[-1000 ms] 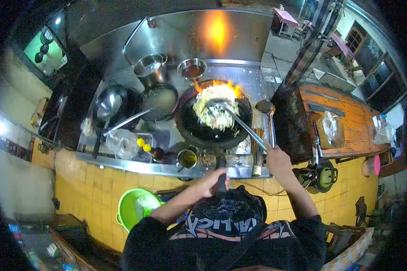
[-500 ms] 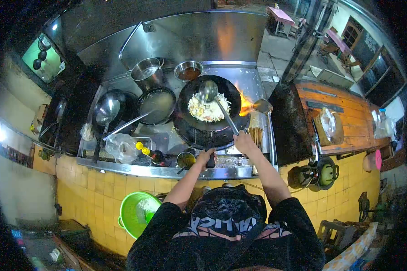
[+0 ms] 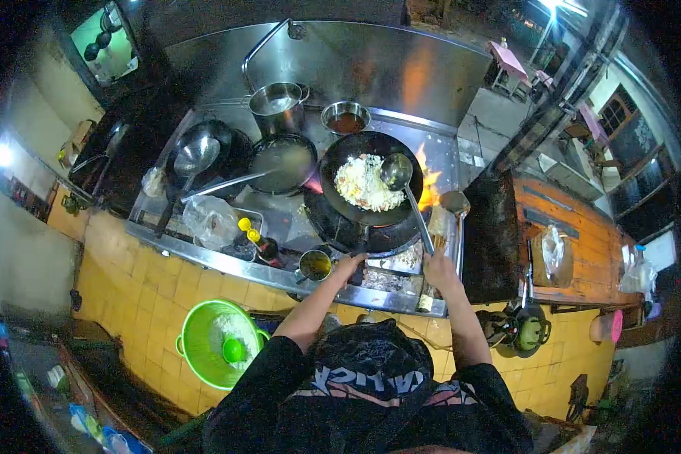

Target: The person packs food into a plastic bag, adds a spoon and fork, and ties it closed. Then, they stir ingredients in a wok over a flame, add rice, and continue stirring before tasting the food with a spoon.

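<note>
A dark wok sits tilted over the burner, with flames rising at its right side. Pale rice-like food with small bits in it lies in the wok. My left hand is closed around the wok's handle at the near side. In my right hand is the long handle of a ladle, whose bowl rests over the right part of the food. A metal cup of yellowish liquid stands just left of my left hand.
Left on the stove are a second wok, a pan of liquid and a sauce bottle. Behind stand a steel pot and a bowl of red-brown sauce. A green basket is below; a wooden table stands right.
The ladle's bowl has swung from the far middle of the wok to its right side, and my right hand has moved nearer me. The wok is tilted more. The camera view has shifted.
</note>
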### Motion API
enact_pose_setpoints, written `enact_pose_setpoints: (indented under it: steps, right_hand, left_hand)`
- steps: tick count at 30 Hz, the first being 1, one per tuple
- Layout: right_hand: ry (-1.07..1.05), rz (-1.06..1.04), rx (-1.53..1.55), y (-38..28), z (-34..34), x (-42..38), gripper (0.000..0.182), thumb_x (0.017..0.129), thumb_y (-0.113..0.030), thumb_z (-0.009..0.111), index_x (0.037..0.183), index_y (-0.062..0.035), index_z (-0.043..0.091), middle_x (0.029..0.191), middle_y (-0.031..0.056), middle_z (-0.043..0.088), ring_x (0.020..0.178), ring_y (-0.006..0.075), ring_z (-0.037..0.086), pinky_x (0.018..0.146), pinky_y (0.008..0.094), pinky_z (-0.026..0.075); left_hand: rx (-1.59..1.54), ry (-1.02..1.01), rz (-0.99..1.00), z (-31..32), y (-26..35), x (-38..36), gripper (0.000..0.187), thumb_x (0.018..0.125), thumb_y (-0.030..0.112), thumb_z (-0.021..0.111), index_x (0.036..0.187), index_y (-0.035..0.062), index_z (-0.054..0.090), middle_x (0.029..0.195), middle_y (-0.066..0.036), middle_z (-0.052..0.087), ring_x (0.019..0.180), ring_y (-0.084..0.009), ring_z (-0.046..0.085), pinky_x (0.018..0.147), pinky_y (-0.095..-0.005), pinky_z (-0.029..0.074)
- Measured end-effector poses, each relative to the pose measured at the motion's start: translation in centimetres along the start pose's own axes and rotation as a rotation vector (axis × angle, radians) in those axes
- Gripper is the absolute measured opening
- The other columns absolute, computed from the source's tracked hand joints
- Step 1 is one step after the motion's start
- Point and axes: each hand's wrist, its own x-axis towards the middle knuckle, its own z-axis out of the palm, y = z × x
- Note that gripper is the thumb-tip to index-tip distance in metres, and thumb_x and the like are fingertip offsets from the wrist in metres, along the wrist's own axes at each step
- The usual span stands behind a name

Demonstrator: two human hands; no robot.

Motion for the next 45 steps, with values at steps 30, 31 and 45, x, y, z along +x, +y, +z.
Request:
enact_pose_setpoints:
  steps: [30, 31, 45]
  right_hand:
    - [-0.226, -0.114, -0.248, -2.6, -13.8, -6.0, 0.042, 0.081, -0.014, 0.046, 0.122, -0.0073, 0.046, 0.071, 0.0164, 0.061, 0.064, 0.0317, 0.062, 0.055, 0.0415, 0.051]
    - [-0.194, -0.114, -0.222, -2.4, -13.2, -6.2, 0.041, 0.081, -0.013, 0.045, 0.121, -0.0064, 0.046, 0.070, 0.0159, 0.061, 0.064, 0.0314, 0.063, 0.055, 0.0409, 0.051]
    - [-0.039, 0.260, -0.200, -1.4, -6.4, -6.6, 0.053, 0.078, -0.005, 0.047, 0.128, -0.0211, 0.044, 0.085, 0.0194, 0.057, 0.071, 0.0331, 0.062, 0.065, 0.0421, 0.051]
  left_hand:
    - [-0.360, -0.232, -0.236, 4.0, 5.0, -5.4, 0.020, 0.084, 0.019, 0.054, 0.078, 0.0026, 0.045, 0.063, -0.007, 0.050, 0.055, -0.0167, 0.054, 0.053, -0.0309, 0.049]
    - [-0.269, -0.103, -0.288, 2.9, 3.1, -5.1, 0.021, 0.085, 0.020, 0.054, 0.077, 0.0023, 0.046, 0.064, -0.008, 0.050, 0.055, -0.0169, 0.054, 0.052, -0.0299, 0.048]
    - [-0.293, -0.060, -0.483, 8.6, 3.4, -14.0, 0.018, 0.086, 0.022, 0.053, 0.075, 0.0068, 0.050, 0.064, -0.003, 0.052, 0.050, -0.0131, 0.049, 0.048, -0.0270, 0.045]
